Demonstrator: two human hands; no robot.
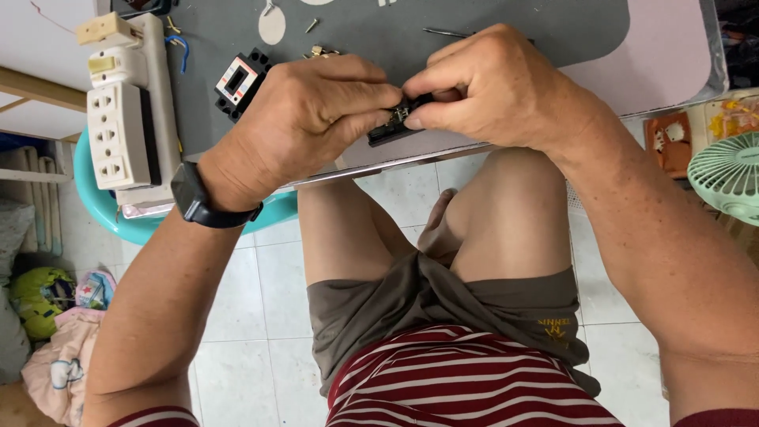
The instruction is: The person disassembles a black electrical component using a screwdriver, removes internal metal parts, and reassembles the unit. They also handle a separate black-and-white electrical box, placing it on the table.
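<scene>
Both my hands meet over the near edge of a grey mat [506,24] on a small table. My left hand [304,119] and my right hand [494,87] pinch one small black electrical part [395,122] between their fingertips; metal bits show on its top. Most of the part is hidden by my fingers. A black watch [198,202] sits on my left wrist. A second black breaker-like part with a white and red face [239,81] lies on the mat just left of my left hand.
A cream multi-socket power strip [118,119] lies on the table's left side. Screws and small metal pieces [312,25] are scattered at the mat's far edge. A teal stool [118,213] stands under the table, a green fan [731,174] at right, bags on the tiled floor at left.
</scene>
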